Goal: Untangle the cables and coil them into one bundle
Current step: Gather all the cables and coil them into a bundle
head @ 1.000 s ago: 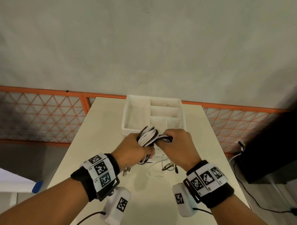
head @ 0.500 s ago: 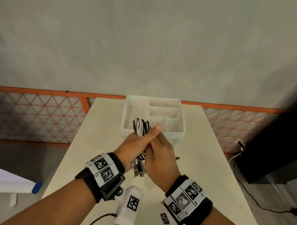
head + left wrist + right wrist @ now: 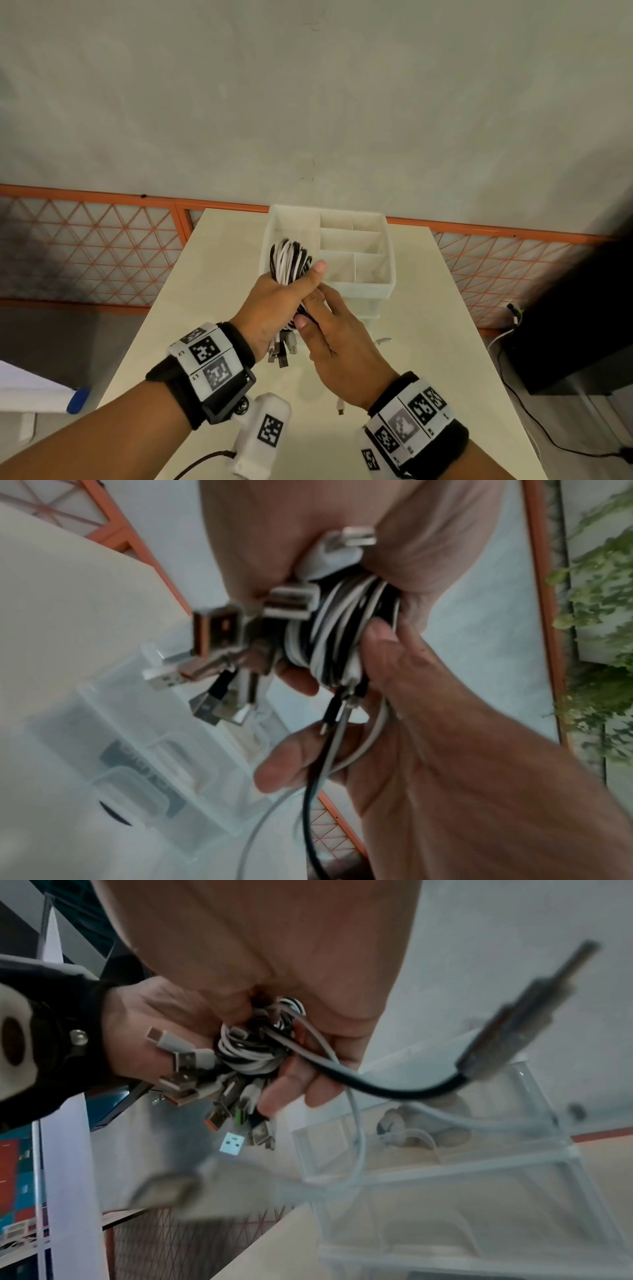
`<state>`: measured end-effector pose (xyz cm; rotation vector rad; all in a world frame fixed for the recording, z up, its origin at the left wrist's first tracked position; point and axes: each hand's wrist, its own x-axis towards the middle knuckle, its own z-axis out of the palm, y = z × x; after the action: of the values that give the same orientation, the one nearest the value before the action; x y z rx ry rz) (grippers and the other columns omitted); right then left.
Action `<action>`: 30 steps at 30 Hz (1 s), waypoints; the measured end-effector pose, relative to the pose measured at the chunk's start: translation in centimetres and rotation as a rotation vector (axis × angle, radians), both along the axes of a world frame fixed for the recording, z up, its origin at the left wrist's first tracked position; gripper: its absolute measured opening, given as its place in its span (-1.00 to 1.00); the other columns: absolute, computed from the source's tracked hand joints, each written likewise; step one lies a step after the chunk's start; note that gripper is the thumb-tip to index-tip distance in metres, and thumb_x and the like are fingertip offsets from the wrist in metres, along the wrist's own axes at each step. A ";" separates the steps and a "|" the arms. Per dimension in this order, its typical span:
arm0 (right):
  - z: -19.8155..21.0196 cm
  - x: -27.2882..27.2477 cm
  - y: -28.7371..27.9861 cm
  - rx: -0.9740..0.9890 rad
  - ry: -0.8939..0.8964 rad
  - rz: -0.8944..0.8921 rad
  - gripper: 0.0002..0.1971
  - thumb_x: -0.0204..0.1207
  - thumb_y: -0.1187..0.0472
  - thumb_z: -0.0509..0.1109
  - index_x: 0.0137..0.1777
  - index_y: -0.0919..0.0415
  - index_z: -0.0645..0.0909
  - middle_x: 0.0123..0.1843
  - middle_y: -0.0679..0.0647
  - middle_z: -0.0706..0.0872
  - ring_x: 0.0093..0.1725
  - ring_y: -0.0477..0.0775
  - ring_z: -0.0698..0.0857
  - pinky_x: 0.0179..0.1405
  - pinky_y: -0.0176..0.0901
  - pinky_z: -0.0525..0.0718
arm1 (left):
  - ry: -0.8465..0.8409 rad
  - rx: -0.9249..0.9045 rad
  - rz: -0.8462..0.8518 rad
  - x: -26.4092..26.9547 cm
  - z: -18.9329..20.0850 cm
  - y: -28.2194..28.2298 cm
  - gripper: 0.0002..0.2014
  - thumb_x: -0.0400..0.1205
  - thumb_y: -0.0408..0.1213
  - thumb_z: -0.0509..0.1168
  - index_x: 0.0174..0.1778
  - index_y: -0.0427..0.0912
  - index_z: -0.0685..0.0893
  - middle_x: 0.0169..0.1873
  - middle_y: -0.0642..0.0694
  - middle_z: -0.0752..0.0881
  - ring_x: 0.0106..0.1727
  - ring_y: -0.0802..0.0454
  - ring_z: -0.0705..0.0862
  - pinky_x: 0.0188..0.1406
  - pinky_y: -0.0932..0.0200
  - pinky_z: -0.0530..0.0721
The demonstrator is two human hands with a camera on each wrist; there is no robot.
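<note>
We hold the bundle (image 3: pixel 289 262) of black and white cables upright in the air above the counter (image 3: pixel 212 294), in front of the organizer (image 3: pixel 356 284). Our left hand (image 3: pixel 277 301) is wrapped around its waist, thumb pressed across the front. Our right hand (image 3: pixel 337 337) curls its fingers on the lower strands, where a black tail (image 3: pixel 394 1088) and a white tail (image 3: pixel 260 823) run loose through them.

The cables look light and limp, thin round cords with smooth plastic jackets, so we judge they will slide against each other and spring open if the grip slackens. The best hold seems to be the narrow middle, where the left hand pinches all the loops together; the looped top fans out and gives nothing firm to grab. The plugs (image 3: pixel 226 642) at the bottom are hard, boxy metal-and-plastic ends, some with orange inserts, and they dangle in a cluster below the left palm. They add a little weight and may snag on loops as the tails wind round. The organizer is rigid, translucent white plastic, split into square compartments.
</note>
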<state>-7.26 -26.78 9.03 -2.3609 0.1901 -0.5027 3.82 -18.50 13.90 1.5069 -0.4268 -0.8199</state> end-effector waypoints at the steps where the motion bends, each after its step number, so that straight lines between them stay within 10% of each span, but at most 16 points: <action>1: 0.1 -0.1 -0.1 0.006 -0.012 0.005 -0.50 0.77 -0.03 0.10 0.70 -0.19 0.20 0.52 -0.08 0.46 0.15 -0.20 0.65 0.02 -0.01 0.77 | 0.014 -0.008 0.021 0.1 0.0 0.0 -0.45 0.47 0.16 0.48 -0.17 -0.39 0.80 -0.28 -0.32 0.82 -0.30 -0.14 0.81 -0.24 0.04 0.78; 4: -0.2 -0.8 -0.6 0.142 -0.022 -0.044 -0.33 0.67 -0.10 0.34 0.71 -0.25 0.13 0.26 -0.24 0.67 -0.08 -0.46 0.63 0.05 -0.39 0.67 | 0.084 -0.071 0.105 0.9 0.4 0.3 -0.54 0.55 0.04 0.46 -0.12 -0.41 0.79 -0.22 -0.35 0.84 -0.24 -0.21 0.83 -0.09 -0.07 0.79; 8: -0.7 -1.1 -1.6 0.312 -0.012 -0.097 -0.70 0.62 0.00 0.47 0.33 -0.07 0.68 -0.47 -0.06 0.57 -0.48 -0.15 0.47 -0.32 0.02 0.74 | 0.077 -0.104 0.108 1.6 0.5 0.7 -0.67 0.60 -0.09 0.43 -0.11 -0.38 0.78 -0.16 -0.36 0.81 -0.25 -0.10 0.80 -0.06 -0.05 0.78; 12: -0.5 -1.4 -2.4 0.337 0.077 -0.022 -0.74 0.71 0.05 0.33 0.23 0.10 0.79 -0.39 -0.13 0.61 -0.43 -0.19 0.52 -0.35 -0.40 0.46 | 0.074 -0.132 0.112 2.0 0.7 0.9 -0.73 0.62 -0.14 0.42 -0.16 -0.34 0.78 -0.21 -0.33 0.80 -0.16 -0.17 0.78 -0.10 -0.02 0.77; 17: -1.4 -1.7 -4.0 0.164 0.279 0.097 -0.63 0.78 -0.01 0.20 0.54 -0.08 0.57 0.42 -0.08 0.73 0.44 -0.12 0.63 0.45 -0.25 0.55 | -0.079 -0.114 -0.051 2.1 0.8 1.6 -0.77 0.64 -0.18 0.39 -0.23 -0.27 0.78 -0.26 -0.30 0.81 -0.09 -0.30 0.73 0.06 -0.19 0.72; 22: 1.7 -1.6 -5.9 0.236 0.573 -0.020 -0.90 0.44 0.02 0.63 -0.06 -0.10 0.88 -0.60 -0.24 0.61 -0.57 -0.25 0.47 -0.47 -0.51 0.37 | -0.361 0.248 -0.592 1.2 0.4 1.8 -0.71 0.54 0.11 0.43 -0.09 -0.06 0.78 -0.15 -0.07 0.83 -0.02 -0.04 0.74 0.19 0.02 0.64; 25: 2.9 -0.4 -5.5 -0.018 0.565 -0.028 -0.58 0.46 0.27 0.52 -0.57 0.02 0.48 -0.59 -0.12 0.48 -0.54 -0.11 0.42 -0.47 -0.34 0.34 | -0.431 0.343 -0.633 -0.1 -0.5 1.0 -0.73 0.51 0.01 0.48 0.11 0.11 0.74 -0.01 0.06 0.82 0.10 0.09 0.75 0.30 0.00 0.66; 30: 3.6 -0.2 -5.0 0.131 0.403 -0.034 -0.70 0.46 0.44 0.36 -0.32 0.00 0.63 -0.35 -0.07 0.72 -0.35 -0.15 0.69 -0.29 -0.28 0.60 | -0.271 0.222 -0.443 -1.0 -1.1 0.6 -0.75 0.54 -0.32 0.48 0.11 -0.02 0.74 -0.01 -0.09 0.83 0.07 0.00 0.78 0.26 0.01 0.70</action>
<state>-7.47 -31.79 12.65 -2.3089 0.4335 -0.0221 2.83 -17.87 12.83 1.7675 -0.9190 -1.0352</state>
